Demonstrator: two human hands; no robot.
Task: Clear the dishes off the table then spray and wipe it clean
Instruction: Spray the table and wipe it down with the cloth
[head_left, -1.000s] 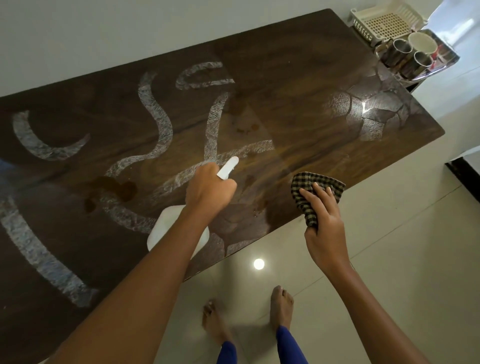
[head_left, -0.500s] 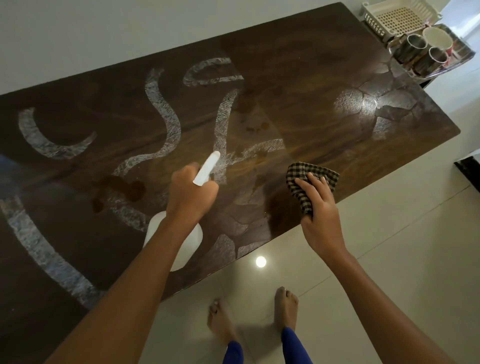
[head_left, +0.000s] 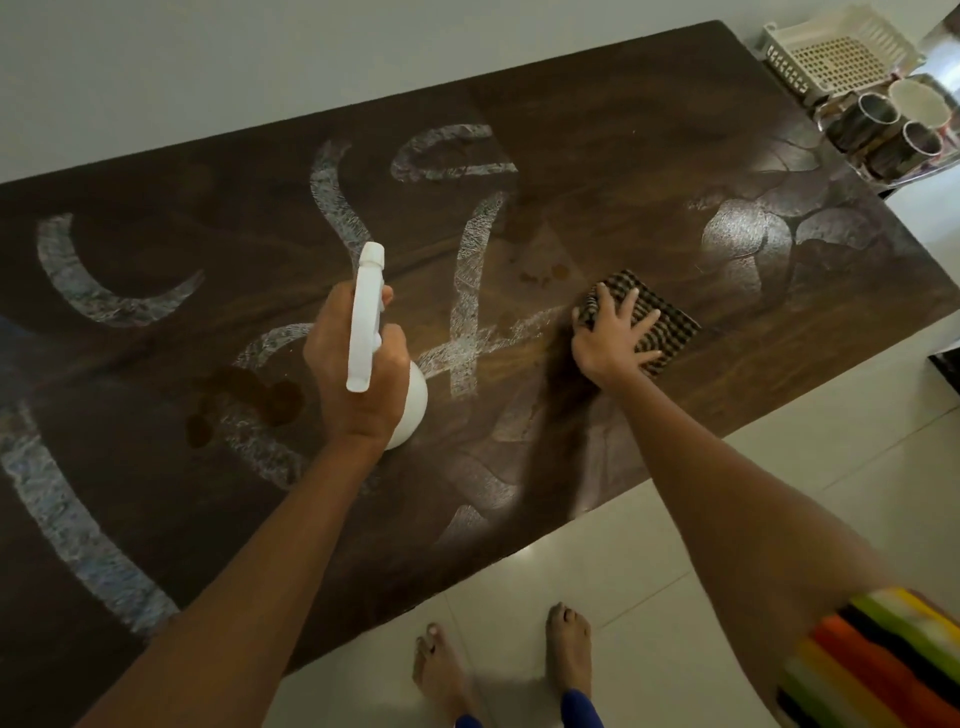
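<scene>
A long dark wooden table (head_left: 649, 156) carries white curved streaks and brown stains (head_left: 249, 400) near its front left. My left hand (head_left: 358, 374) grips a white spray bottle (head_left: 366, 322) above the table's middle, nozzle pointing away from me. My right hand (head_left: 613, 338) presses flat, fingers spread, on a checked cloth (head_left: 660, 322) lying on the tabletop. Small brown spots (head_left: 545, 275) sit just left of the cloth.
Beyond the table's far right end stands a tray with metal cups (head_left: 878, 130) and a white cup (head_left: 919, 106), beside a white plastic basket (head_left: 836, 57). A pale wall runs behind the table. My bare feet (head_left: 504, 660) stand on glossy white floor tiles.
My right hand carried the cloth from the table's front edge onto the tabletop and flattened on it. My left hand turned the spray bottle more upright, nozzle now pointing away.
</scene>
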